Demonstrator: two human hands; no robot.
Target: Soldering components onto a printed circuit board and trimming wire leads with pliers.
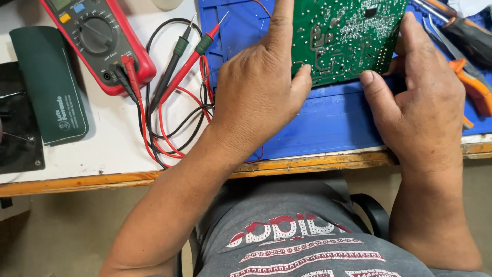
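Green fills the top of our view: a printed circuit board [348, 36], solder side up, lies on a blue work mat [328, 123] spread over the bench [102, 149]. We see both hands on the board. Our left hand [259, 95] grips the board's left edge, with the thumb pressed onto its near corner and the forefinger stretched up along its side. Our right hand [425, 102] holds the right edge, fingers curled around the side and the thumb resting just at the board's lower rim. Both hands are closed on the board rather than spread flat.

To the left of the mat, on the white bench top, lies a red multimeter [97, 38] with a grey dial. Its red and black leads [169, 123] loop in a tangle between the meter and our left wrist, and two probes [187, 56], one red and one black, point up toward the mat's corner. Farther left sits a dark green pouch [48, 87]. At the right edge of the mat, beyond our right hand, lie orange-handled pliers [474, 84] and a dark-handled tool [469, 36].
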